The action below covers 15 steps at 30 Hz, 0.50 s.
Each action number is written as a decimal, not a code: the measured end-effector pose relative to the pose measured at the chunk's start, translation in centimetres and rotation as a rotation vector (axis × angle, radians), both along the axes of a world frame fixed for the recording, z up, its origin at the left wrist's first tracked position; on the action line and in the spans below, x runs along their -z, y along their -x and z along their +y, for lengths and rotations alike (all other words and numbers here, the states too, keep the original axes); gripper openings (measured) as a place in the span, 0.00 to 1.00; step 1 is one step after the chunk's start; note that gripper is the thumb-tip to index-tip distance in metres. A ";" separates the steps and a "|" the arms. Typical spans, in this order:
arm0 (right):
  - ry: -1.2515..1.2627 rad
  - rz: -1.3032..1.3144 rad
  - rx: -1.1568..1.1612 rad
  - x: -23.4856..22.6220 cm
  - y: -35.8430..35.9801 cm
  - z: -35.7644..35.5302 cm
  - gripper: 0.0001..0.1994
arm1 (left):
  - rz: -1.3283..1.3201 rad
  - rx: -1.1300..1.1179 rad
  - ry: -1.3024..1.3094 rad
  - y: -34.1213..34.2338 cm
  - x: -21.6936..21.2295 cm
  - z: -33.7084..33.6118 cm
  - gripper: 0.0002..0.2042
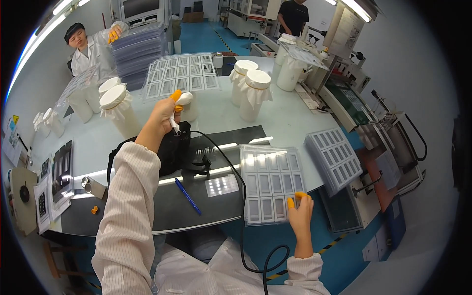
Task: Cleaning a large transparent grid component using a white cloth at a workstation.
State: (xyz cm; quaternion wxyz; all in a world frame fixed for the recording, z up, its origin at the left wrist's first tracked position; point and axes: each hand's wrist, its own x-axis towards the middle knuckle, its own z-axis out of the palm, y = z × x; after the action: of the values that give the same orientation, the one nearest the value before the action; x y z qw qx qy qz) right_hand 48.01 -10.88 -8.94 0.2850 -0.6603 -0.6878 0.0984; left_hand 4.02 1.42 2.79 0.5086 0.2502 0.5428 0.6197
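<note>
My left hand (164, 116), with orange finger cots, is closed on a white cloth (175, 124). It is beside a small cloth-topped container (189, 109), above a black bag (172, 147). A clear sheet (273, 182) printed with rows of white-framed windows lies at the table's front edge. My right hand (301, 212), also in orange finger cots, grips its near right corner between thumb and finger. A blue pen (188, 196) and a small clear sheet with pale spots (221, 186) lie on the dark mat (167, 211).
Tall cloth-covered containers (256, 96) stand across the table. Similar window sheets lie at the back (182, 73) and right (334, 157). A black cable (243, 221) hangs over the front edge. A co-worker (91, 54) stands by a tall stack of sheets (140, 54); machinery (351, 101) stands right.
</note>
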 end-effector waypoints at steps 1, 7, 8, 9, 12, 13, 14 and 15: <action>0.000 -0.001 -0.011 -0.2 0.0 0.2 0.19 | 0.026 0.025 0.010 0.3 -0.1 -0.3 0.07; 0.173 -0.152 0.228 -1.5 -0.6 0.8 0.32 | 0.208 0.199 0.111 -2.3 -1.1 -6.3 0.07; 0.221 -0.147 0.241 -1.9 -0.4 0.9 0.33 | 0.228 0.253 0.130 -2.2 -0.4 -7.6 0.08; 0.210 -0.152 0.215 -2.0 -0.3 1.0 0.33 | 0.249 0.304 0.148 -2.2 0.3 -9.1 0.09; 0.158 -0.239 0.146 -1.5 0.1 1.2 0.35 | 0.282 0.345 0.216 -1.4 2.2 -13.9 0.08; 0.153 -0.245 0.115 -1.2 0.7 0.8 0.35 | 0.267 0.322 0.203 -1.6 1.5 -15.8 0.07; 0.129 -0.258 -0.018 -0.7 1.6 0.2 0.37 | 0.300 0.321 0.207 -0.8 2.6 -17.0 0.07; 0.100 -0.266 -0.161 -0.5 3.1 -0.3 0.39 | 0.338 0.310 0.212 0.3 3.4 -18.6 0.07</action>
State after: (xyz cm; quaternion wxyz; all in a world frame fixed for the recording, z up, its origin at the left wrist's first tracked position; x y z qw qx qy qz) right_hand 44.87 -11.18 -8.47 0.1491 -0.6237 -0.7644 0.0668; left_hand 3.71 -17.15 -0.63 0.5231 0.3758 0.6371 0.4233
